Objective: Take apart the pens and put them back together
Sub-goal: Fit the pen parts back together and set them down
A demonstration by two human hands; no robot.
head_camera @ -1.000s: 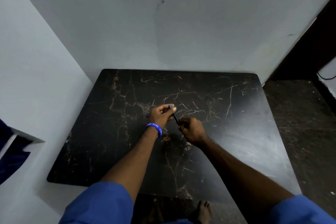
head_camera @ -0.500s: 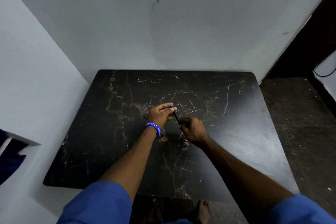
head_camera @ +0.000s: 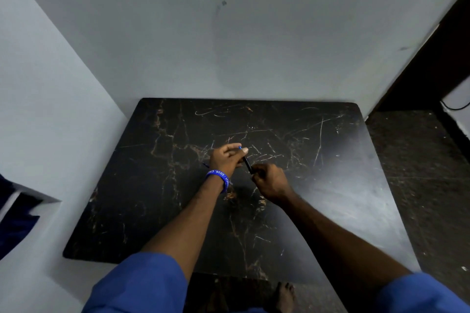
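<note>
A dark pen [head_camera: 247, 164] with a blue tip is held above the middle of the black marble table [head_camera: 318, 185]. My left hand [head_camera: 225, 157], with a blue wristband, pinches the pen's upper end between thumb and fingers. My right hand [head_camera: 269, 180] is closed around the pen's lower end, which is hidden in the fist. A thin blue piece [head_camera: 205, 165] shows just left of my left wrist; what it is I cannot tell.
Pale walls close the table in at the back and on the left. A dark floor [head_camera: 419, 173] runs along the right side. A bare foot [head_camera: 286, 295] shows under the table's near edge.
Both hands stay on the pen in nearly the same place; the view has shifted slightly.
</note>
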